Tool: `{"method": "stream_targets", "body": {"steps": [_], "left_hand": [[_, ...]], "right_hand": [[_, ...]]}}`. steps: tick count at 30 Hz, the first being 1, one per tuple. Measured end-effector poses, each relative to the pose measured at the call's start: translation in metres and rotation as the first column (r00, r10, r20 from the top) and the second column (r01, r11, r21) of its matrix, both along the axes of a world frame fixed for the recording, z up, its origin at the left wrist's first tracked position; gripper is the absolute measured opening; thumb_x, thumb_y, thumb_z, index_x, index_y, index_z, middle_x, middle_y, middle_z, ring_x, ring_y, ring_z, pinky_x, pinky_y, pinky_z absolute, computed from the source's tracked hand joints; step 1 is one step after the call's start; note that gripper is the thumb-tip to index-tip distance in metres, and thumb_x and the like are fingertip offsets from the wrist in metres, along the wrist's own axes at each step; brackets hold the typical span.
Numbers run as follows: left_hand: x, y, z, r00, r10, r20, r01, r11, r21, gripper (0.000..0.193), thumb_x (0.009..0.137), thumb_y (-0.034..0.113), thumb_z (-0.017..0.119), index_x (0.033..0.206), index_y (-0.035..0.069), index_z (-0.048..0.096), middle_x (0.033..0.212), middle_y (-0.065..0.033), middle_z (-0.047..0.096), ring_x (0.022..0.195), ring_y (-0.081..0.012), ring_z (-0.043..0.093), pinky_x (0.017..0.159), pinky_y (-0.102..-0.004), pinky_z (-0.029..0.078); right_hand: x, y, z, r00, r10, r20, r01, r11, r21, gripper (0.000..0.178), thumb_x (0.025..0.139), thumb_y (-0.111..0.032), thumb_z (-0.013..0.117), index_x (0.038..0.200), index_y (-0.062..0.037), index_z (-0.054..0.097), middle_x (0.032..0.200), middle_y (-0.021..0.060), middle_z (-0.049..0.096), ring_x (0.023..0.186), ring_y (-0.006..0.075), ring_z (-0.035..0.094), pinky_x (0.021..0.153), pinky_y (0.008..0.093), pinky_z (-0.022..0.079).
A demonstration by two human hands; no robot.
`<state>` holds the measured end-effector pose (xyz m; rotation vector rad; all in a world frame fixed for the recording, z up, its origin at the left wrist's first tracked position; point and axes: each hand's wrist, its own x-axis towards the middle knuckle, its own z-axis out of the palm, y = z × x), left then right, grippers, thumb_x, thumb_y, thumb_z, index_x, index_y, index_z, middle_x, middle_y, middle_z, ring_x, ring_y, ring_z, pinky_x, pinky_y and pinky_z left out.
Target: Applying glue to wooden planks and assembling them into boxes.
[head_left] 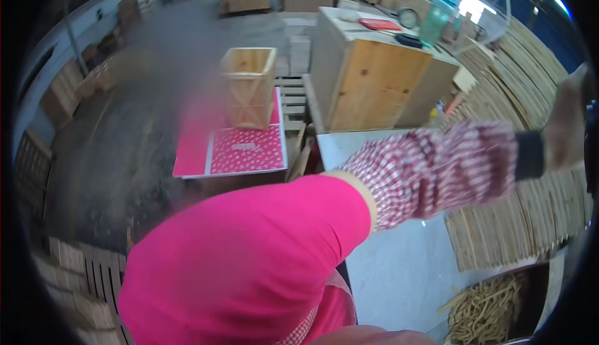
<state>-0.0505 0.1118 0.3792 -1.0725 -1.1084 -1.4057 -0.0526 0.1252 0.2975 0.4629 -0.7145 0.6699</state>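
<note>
Across the picture stretches my left arm, in a pink sleeve with a red-and-white checked cover and dark cuff. Near the right rim is my left hand [563, 123], blurred, in front of a large stack of thin wooden slats [499, 226]. Its fingers are smeared, so their grip is unclear. A dark object [590, 142], cut off by the rim, is beside it; I cannot make out its kind. Under the arm lies a pale worktop [393, 282]. My right hand cannot be made out.
A tapered wooden box [249, 98] stands on a pink-and-white patterned board [246, 151]. Behind the worktop, a wooden cabinet [380, 86] bears a green bottle [438, 19] and a red item [379, 25]. Thin tan strips [483, 310] fill a bin at lower right. Pallets [103, 276] lie lower left.
</note>
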Motion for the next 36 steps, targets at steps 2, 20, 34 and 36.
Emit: {"method": "stream_targets", "body": {"steps": [2,20,34,36], "left_hand": [[0.028,-0.029,-0.038,0.959,-0.283,0.022,0.282,0.959,0.041,0.073,0.081,0.028,0.074,0.139,0.001,0.039,0.131,-0.0098,0.052,0.119,-0.0197,0.051,0.103,-0.0338,0.039],[0.201,-0.178,-0.448,-0.261,-0.771,0.581,-0.023,0.607,0.795,0.053,0.091,0.022,0.065,0.133,-0.001,0.042,0.129,-0.0159,0.053,0.117,-0.0264,0.054,0.099,-0.0392,0.046],[0.229,-0.192,-0.421,-0.386,-0.65,0.655,-0.059,0.726,0.685,0.048,0.093,0.018,0.061,0.134,0.0,0.042,0.13,-0.0128,0.052,0.119,-0.0246,0.052,0.102,-0.0399,0.043],[0.226,-0.197,-0.421,-0.44,-0.634,0.636,-0.072,0.731,0.679,0.048,0.093,0.015,0.061,0.134,0.0,0.042,0.13,-0.0135,0.052,0.119,-0.0255,0.052,0.103,-0.04,0.043]], "right_hand": [[0.029,-0.03,0.026,0.998,0.038,-0.054,-0.04,0.998,-0.038,0.058,0.08,-0.029,0.068,0.124,0.0027,0.049,0.117,0.0246,0.058,0.101,0.0353,0.062,0.092,0.0509,0.051],[0.253,0.097,-0.314,-0.075,0.041,0.996,-0.075,0.996,-0.047,0.018,0.091,-0.008,0.057,0.105,0.0037,0.062,0.089,0.0121,0.065,0.082,0.018,0.061,0.075,0.0291,0.048],[0.066,0.067,-0.318,-0.119,-0.44,0.89,-0.172,0.892,0.418,0.036,0.079,-0.025,0.064,0.107,-0.0023,0.061,0.097,0.0214,0.063,0.092,0.0384,0.059,0.082,0.0474,0.047],[0.07,0.067,-0.326,-0.112,-0.39,0.914,-0.158,0.915,0.372,0.036,0.08,-0.024,0.063,0.109,-0.0027,0.061,0.101,0.0214,0.062,0.095,0.0388,0.058,0.085,0.0475,0.046]]}}
